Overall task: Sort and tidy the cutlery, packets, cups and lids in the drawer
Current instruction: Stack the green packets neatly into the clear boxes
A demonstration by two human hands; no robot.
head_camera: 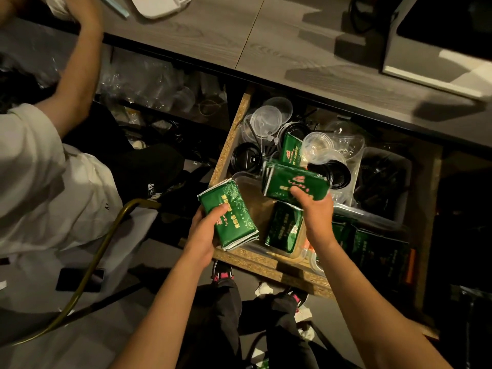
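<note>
Gripped tight: your left hand (206, 230) held one stack of green packets (229, 217), right hand (315, 206) another (295, 182) over the drawer (229, 139); probably light, slippery film, so clamp the flat faces.

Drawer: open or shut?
Open. The drawer is pulled out from under the counter, exposing lids and green packets inside.

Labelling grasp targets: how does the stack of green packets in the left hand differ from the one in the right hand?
The left hand grips its stack of green foil packets over the drawer's near-left corner; the right hand holds its stack of green foil packets over the drawer's inside. The left stack runs lengthwise away from the camera, brightly lit; the right stack lies crosswise, darker. Both are thumb-on-top grips on the same green printed packets.
</note>
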